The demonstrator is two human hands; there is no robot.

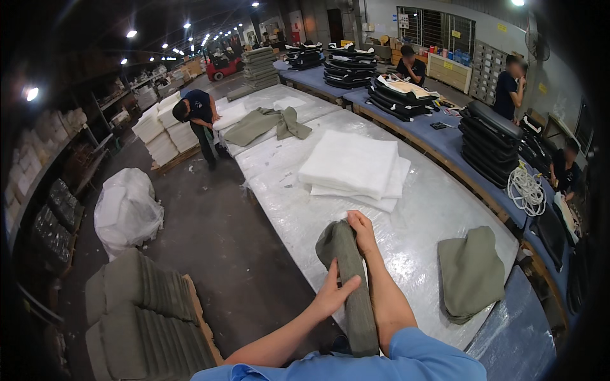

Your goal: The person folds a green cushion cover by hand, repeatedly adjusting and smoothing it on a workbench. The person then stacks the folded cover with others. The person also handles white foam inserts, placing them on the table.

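A grey-green fabric-covered cushion (361, 320) stands on its narrow edge against my body, its far end over the plastic-covered table (286, 222). My right hand (362, 233) grips the far upper corner, where a little white filling shows by the fingertips. Lower down, my left hand (337, 290) clasps the near part, thumb across the narrow side and fingers along the cover. Beyond the cushion lies a stack of white padding sheets (349, 162). Folded grey-green covers (471, 276) rest to the right of my right arm.
Finished-looking grey-green cushions (149, 324) are piled at the lower left, near a plastic-wrapped bundle (127, 209). A co-worker (200, 114) bends over the table's far left, near loose green fabric (264, 125). Black cushions (489, 143) and white rope (526, 190) occupy the blue table at right.
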